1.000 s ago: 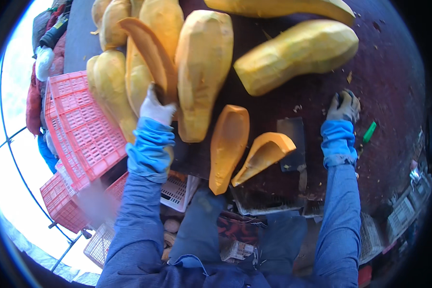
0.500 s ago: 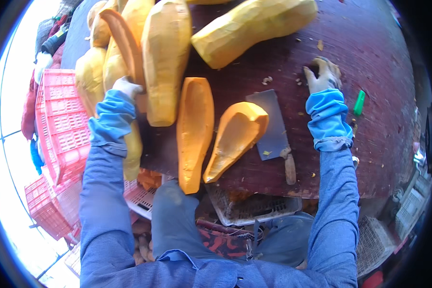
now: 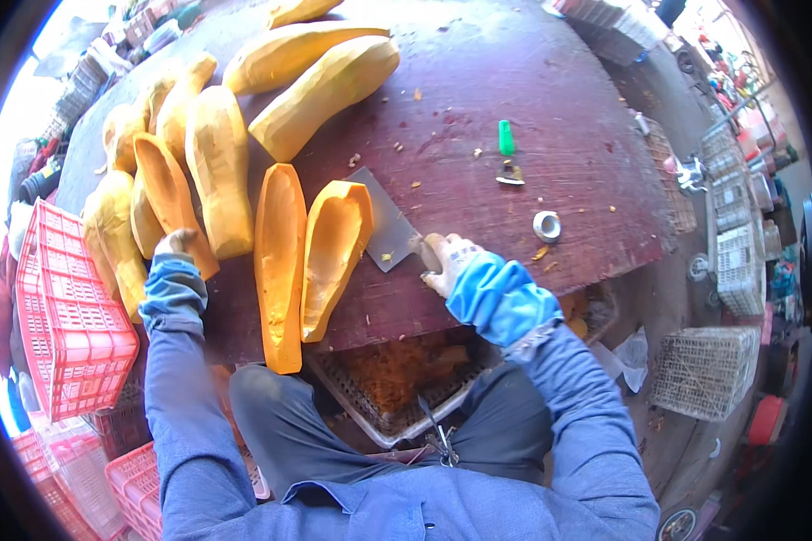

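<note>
My right hand (image 3: pixel 448 261) is closed round the handle of a cleaver, whose broad grey blade (image 3: pixel 390 230) lies flat on the table. To the left, my left hand (image 3: pixel 177 243) grips the lower part of a hollowed squash half (image 3: pixel 164 180), which leans against peeled whole squashes. Between my hands lie two more scooped-out orange squash halves, a long one (image 3: pixel 280 261) whose narrow end juts past the table edge and a shorter one (image 3: pixel 336 248) touching the cleaver blade. A peeled whole squash (image 3: pixel 218 171) stands out beside my left hand, and another (image 3: pixel 329 95) lies farther back.
On the dark red table (image 3: pixel 478 81) lie a green-handled tool (image 3: pixel 506 137) and a white ring-shaped roll (image 3: pixel 546 225). A crate (image 3: pixel 386 440) with orange scraps sits below the table edge. Pink crates (image 3: pixel 77 325) stand left; a pale wire-like crate (image 3: pixel 705 370) stands right.
My right hand has moved left and nearer from the bare tabletop onto the cleaver handle. My left hand still holds the squash half, now lower. The view has shifted, showing more surroundings.
</note>
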### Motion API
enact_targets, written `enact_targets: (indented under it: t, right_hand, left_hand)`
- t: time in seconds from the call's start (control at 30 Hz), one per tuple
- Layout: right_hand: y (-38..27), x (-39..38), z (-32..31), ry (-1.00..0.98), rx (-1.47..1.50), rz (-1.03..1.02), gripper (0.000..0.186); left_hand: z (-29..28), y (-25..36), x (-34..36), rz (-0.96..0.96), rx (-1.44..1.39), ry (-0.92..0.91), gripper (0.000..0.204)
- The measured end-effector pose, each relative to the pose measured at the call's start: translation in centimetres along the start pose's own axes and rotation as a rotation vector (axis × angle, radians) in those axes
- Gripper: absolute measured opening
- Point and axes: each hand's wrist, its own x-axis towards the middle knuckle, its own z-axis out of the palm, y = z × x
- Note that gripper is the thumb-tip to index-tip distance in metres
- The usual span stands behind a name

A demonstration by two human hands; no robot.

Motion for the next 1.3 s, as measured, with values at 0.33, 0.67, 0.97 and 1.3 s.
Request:
enact_targets:
  t: [0.33, 0.67, 0.97, 1.3]
  right_hand:
    - [1.4, 1.5, 2.0, 0.016, 0.258, 0.154, 0.060]
    - [4.6, -2.1, 7.4, 0.428, 1.291, 0.100, 0.019]
    - [-19.9, -9.3, 3.5, 0.205, 1.498, -0.599, 0.032]
    - [-41.6, -13.0, 13.9, 0.073, 0.287, -1.002, 0.019]
  left_hand:
    - [-12.4, 20.3, -12.2, -0.307, -1.707, -0.034, 0.052]
    - [-13.4, 23.3, -36.0, -0.213, -2.057, 0.342, 0.066]
    - [-10.1, 19.1, -49.5, -0.937, -1.205, 0.571, 0.054]
    - [-14.1, 17.2, -55.5, -0.961, -0.719, 0.194, 0.049]
